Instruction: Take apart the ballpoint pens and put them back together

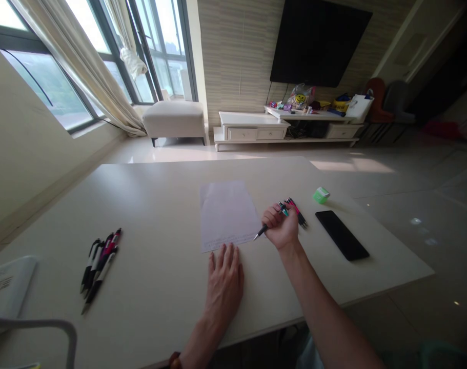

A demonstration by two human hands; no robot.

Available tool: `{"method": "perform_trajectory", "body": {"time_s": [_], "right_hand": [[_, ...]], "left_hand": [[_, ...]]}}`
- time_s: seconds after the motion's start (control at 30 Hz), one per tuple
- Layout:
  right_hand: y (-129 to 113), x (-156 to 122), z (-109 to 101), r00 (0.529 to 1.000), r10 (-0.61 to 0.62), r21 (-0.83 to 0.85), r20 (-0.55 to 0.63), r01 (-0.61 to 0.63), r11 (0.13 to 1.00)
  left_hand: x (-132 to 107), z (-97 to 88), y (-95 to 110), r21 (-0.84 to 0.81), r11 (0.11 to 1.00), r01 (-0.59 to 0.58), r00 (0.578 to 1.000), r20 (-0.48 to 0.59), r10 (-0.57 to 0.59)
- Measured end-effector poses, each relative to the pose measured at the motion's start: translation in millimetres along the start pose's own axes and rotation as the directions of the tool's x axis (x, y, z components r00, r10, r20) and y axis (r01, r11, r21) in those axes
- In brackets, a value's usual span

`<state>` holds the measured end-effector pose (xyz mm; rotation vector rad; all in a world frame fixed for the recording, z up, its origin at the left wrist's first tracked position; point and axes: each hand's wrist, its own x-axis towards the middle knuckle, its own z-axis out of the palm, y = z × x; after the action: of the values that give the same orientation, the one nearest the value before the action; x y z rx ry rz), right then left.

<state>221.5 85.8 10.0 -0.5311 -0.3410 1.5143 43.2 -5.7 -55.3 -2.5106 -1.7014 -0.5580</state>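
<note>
My right hand [281, 226] is closed around a pen [267, 225], its tip pointing left just beside the lower right edge of a white sheet of paper [227, 212]. My left hand [224, 279] lies flat with fingers spread on the table, fingertips touching the sheet's near edge. Faint writing runs along the bottom of the sheet. A small bunch of pens [298, 211] lies just behind my right hand.
Several more pens [100, 265] lie at the left of the white table [148, 205]. A black phone [341, 234] and a small green object [321, 195] sit at the right. A white packet [6, 284] lies at the left edge. A chair back [37, 328] shows bottom left.
</note>
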Motion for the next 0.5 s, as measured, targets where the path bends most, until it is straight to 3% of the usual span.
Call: {"method": "perform_trajectory", "body": {"time_s": [0.17,0.33,0.43,0.5], "right_hand": [[0,2,-1,1.000,-0.012,0.027,-0.017,0.012,1.000],[4,2,9,0.998,0.006,-0.261,-0.065,-0.023,0.965],[15,-2,14,0.990,0.136,-0.546,-0.043,-0.137,0.826],[24,-5,14,0.986,0.169,-0.703,-0.010,-0.128,0.700]], "left_hand": [[0,-1.1,1,-0.008,1.000,0.001,1.000,0.008,-0.001],[-1,-3.6,1,-0.025,1.000,-0.002,1.000,-0.006,0.001],[0,-4.4,1,-0.034,0.999,0.000,1.000,-0.011,0.000],[0,-4.9,1,-0.036,0.999,0.003,1.000,-0.010,-0.004]]}}
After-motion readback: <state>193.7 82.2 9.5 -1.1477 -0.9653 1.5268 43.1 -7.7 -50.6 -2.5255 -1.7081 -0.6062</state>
